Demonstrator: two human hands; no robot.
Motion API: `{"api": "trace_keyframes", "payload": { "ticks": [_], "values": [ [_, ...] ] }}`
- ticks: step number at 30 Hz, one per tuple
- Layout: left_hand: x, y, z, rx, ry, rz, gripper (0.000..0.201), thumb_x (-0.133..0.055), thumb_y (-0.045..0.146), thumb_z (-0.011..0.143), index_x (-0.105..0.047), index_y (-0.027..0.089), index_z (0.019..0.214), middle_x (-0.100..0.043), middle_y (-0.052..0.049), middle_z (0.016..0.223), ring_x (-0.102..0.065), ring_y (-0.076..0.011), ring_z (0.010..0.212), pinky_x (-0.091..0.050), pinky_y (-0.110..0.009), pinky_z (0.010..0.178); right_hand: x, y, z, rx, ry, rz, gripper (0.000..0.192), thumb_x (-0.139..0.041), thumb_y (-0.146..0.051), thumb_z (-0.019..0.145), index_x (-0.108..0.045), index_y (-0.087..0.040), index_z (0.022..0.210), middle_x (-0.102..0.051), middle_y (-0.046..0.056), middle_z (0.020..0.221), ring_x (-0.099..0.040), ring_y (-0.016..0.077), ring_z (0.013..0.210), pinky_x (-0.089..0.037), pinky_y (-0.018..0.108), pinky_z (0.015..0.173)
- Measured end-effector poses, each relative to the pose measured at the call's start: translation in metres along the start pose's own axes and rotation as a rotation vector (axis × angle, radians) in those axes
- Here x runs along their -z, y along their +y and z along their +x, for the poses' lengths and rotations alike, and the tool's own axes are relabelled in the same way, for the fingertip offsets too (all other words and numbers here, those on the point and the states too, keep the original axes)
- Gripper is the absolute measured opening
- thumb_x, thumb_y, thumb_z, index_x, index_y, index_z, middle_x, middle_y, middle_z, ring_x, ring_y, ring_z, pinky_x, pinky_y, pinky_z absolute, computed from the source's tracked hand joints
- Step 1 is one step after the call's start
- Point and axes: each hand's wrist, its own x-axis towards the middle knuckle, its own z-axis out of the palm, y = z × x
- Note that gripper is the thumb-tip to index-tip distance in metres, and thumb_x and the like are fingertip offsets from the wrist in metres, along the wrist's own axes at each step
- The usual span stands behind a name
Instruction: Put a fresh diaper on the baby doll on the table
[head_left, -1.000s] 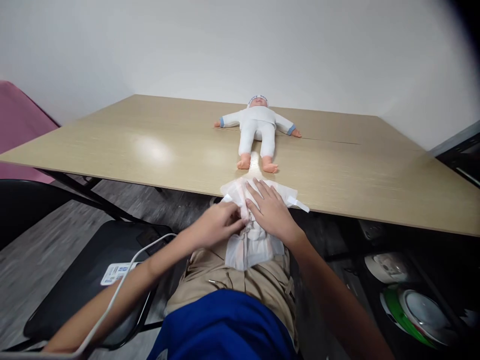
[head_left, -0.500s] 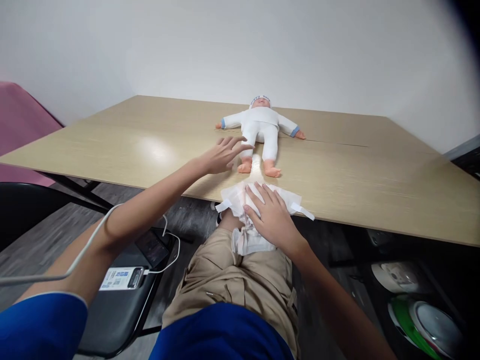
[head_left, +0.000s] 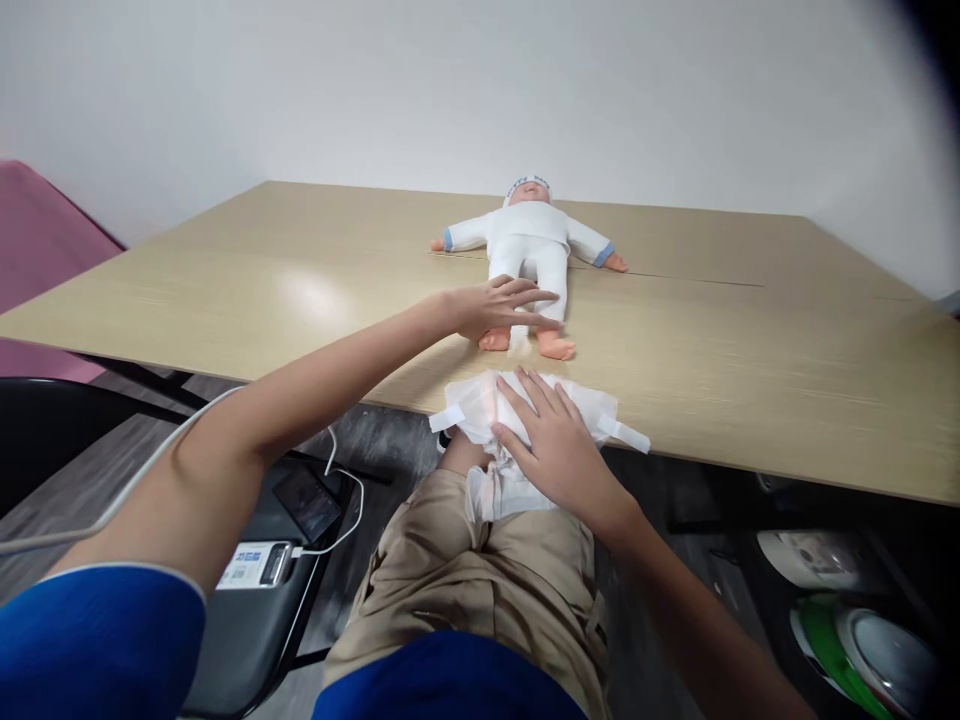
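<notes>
A baby doll (head_left: 529,240) in a white suit and cap lies on its back on the light wooden table (head_left: 225,290), feet toward me. My left hand (head_left: 499,305) reaches over the doll's legs with fingers spread, just above its shins and feet. A white diaper (head_left: 592,408) hangs over the table's near edge and down onto my lap. My right hand (head_left: 555,440) lies flat on the diaper, pressing it against the table edge.
A black chair (head_left: 247,610) at my left carries a phone and a power bank joined by a white cable (head_left: 334,470). A pink surface (head_left: 37,240) sits far left. Round appliances (head_left: 862,640) stand on the floor under the table at right.
My left hand left the diaper and stretched forward across the table to the doll's legs. My right hand stayed flat on the diaper.
</notes>
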Motion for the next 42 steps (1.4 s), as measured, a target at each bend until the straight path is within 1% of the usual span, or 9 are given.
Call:
{"api": "trace_keyframes", "payload": {
  "ticks": [5, 9, 12, 15, 22, 26, 30, 35, 42],
  "values": [
    [0.008, 0.0, 0.013, -0.048, -0.015, 0.019, 0.114, -0.071, 0.013, 0.058, -0.046, 0.033, 0.167, -0.035, -0.004, 0.184, -0.045, -0.0418, 0.155, -0.043, -0.053, 0.121, 0.002, 0.002, 0.002, -0.03, -0.042, 0.056, 0.063, -0.039, -0.051, 0.118, -0.04, -0.029, 0.177, -0.029, 0.007, 0.186, -0.027, 0.0299, 0.174, -0.026, 0.063, 0.142],
    [0.007, 0.0, 0.021, -0.068, 0.103, -0.033, 0.076, -0.075, 0.024, 0.075, -0.065, 0.032, 0.15, -0.056, -0.011, 0.166, -0.056, -0.0415, 0.138, -0.044, -0.052, 0.111, 0.003, 0.006, 0.005, -0.033, -0.074, 0.068, 0.062, -0.038, -0.051, 0.119, -0.039, -0.031, 0.178, -0.026, 0.005, 0.187, -0.024, 0.0279, 0.175, -0.025, 0.062, 0.143],
    [0.001, -0.001, 0.025, -0.082, 0.188, -0.068, 0.05, -0.072, 0.033, 0.089, -0.072, 0.031, 0.138, -0.062, -0.016, 0.156, -0.058, -0.0408, 0.131, -0.044, -0.052, 0.106, 0.005, 0.01, 0.009, -0.026, -0.119, 0.078, 0.063, -0.039, -0.051, 0.118, -0.036, -0.033, 0.179, -0.023, 0.002, 0.188, -0.021, 0.0264, 0.176, -0.023, 0.061, 0.144],
    [-0.003, -0.003, 0.027, -0.08, 0.253, -0.106, 0.037, -0.066, 0.034, 0.095, -0.075, 0.027, 0.13, -0.065, -0.017, 0.149, -0.058, -0.0403, 0.125, -0.045, -0.053, 0.104, 0.006, 0.016, 0.015, -0.009, -0.166, 0.09, 0.065, -0.043, -0.05, 0.117, -0.034, -0.034, 0.179, -0.022, 0.002, 0.188, -0.019, 0.0262, 0.176, -0.021, 0.061, 0.145],
    [0.018, -0.018, 0.038, -0.025, 0.45, -0.499, 0.038, -0.062, 0.038, 0.098, -0.072, 0.027, 0.133, -0.07, -0.013, 0.144, -0.061, -0.036, 0.119, -0.047, -0.054, 0.108, 0.003, 0.031, 0.043, 0.014, -0.17, 0.105, 0.065, -0.04, -0.055, 0.118, -0.034, -0.033, 0.179, -0.02, 0.003, 0.188, -0.017, 0.0256, 0.177, -0.019, 0.062, 0.145],
    [0.043, -0.037, 0.046, 0.026, 0.589, -0.702, 0.039, -0.073, 0.048, 0.096, -0.074, 0.025, 0.128, -0.076, -0.011, 0.131, -0.068, -0.0336, 0.122, -0.045, -0.054, 0.116, 0.0, 0.039, 0.066, 0.007, -0.186, 0.066, 0.066, -0.037, -0.055, 0.118, -0.033, -0.031, 0.18, -0.019, 0.004, 0.188, -0.018, 0.0265, 0.177, -0.02, 0.061, 0.145],
    [0.062, -0.056, 0.045, 0.122, 0.654, -0.825, 0.048, -0.082, 0.058, 0.092, -0.075, 0.025, 0.127, -0.078, -0.011, 0.126, -0.072, -0.0345, 0.118, -0.054, -0.053, 0.109, -0.003, 0.051, 0.095, 0.011, -0.168, 0.035, 0.066, -0.033, -0.053, 0.119, -0.033, -0.028, 0.18, -0.021, 0.006, 0.188, -0.019, 0.0271, 0.176, -0.019, 0.06, 0.144],
    [0.077, -0.074, 0.042, 0.149, 0.714, -0.891, 0.053, -0.081, 0.068, 0.093, -0.075, 0.023, 0.12, -0.078, -0.011, 0.122, -0.074, -0.0337, 0.12, -0.058, -0.047, 0.104, -0.012, 0.078, 0.146, 0.015, -0.195, 0.024, 0.069, -0.032, -0.056, 0.119, -0.032, -0.025, 0.18, -0.019, 0.009, 0.189, -0.017, 0.0296, 0.177, -0.017, 0.061, 0.144],
    [0.091, -0.085, 0.042, 0.17, 0.747, -0.894, 0.051, -0.078, 0.07, 0.096, -0.072, 0.024, 0.119, -0.077, -0.006, 0.122, -0.074, -0.0308, 0.119, -0.058, -0.045, 0.106, -0.017, 0.126, 0.241, -0.039, -0.188, -0.047, 0.067, -0.04, -0.055, 0.118, -0.042, -0.023, 0.177, -0.028, 0.014, 0.186, -0.022, 0.0368, 0.175, -0.021, 0.061, 0.142]
  ]
}}
